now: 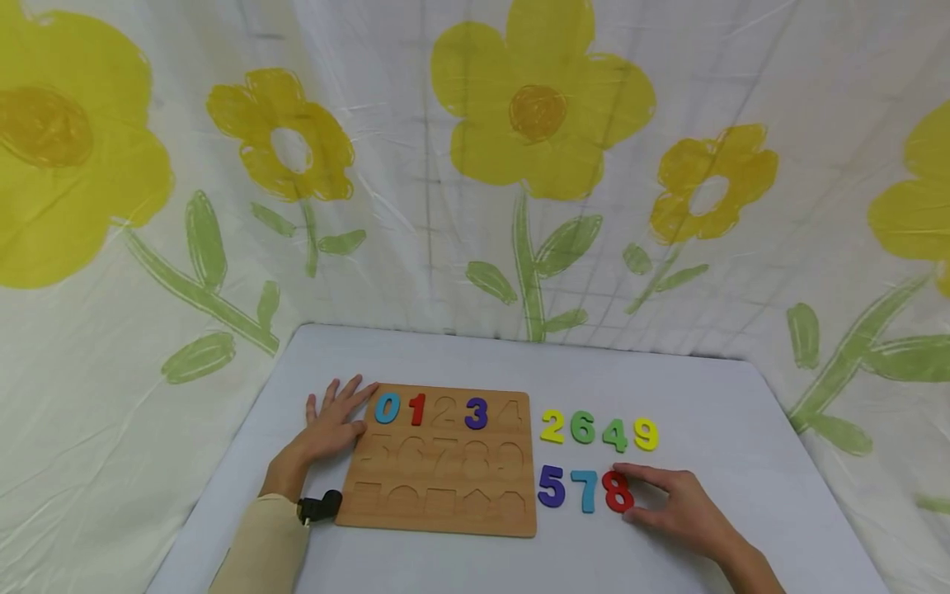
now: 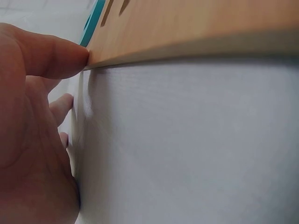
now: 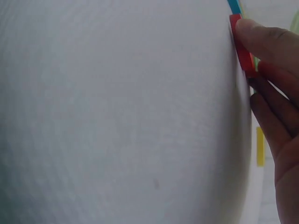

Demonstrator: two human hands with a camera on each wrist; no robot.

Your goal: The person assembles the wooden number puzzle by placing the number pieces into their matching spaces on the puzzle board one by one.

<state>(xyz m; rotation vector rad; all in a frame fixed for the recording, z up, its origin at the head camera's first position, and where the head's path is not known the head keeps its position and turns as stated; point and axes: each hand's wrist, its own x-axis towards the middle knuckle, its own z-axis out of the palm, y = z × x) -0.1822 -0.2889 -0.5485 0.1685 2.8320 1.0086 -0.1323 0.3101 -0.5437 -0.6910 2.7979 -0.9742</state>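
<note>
A wooden number board [image 1: 445,516] lies flat on the table, with a blue 0 [image 1: 387,408], a red 1 [image 1: 417,409] and a purple 3 [image 1: 477,413] in its top row. My left hand [image 1: 330,427] rests at the board's upper left corner, fingers spread. In the left wrist view its thumb [image 2: 60,56] touches the board's edge. To the right of the board, my right hand [image 1: 679,503] pinches a red 8 [image 1: 618,492] between thumb and index finger, top and bottom. The 8 appears to lie on the table or very close to it.
Beside the 8 lie a blue 7 [image 1: 585,491] and a purple 5 [image 1: 552,487]. Above them sit a yellow 2 [image 1: 552,426], a green 6 [image 1: 582,427], a green 4 [image 1: 614,435] and a yellow 9 [image 1: 646,434]. A flower-printed curtain [image 1: 401,280] hangs behind the white table [image 1: 594,561].
</note>
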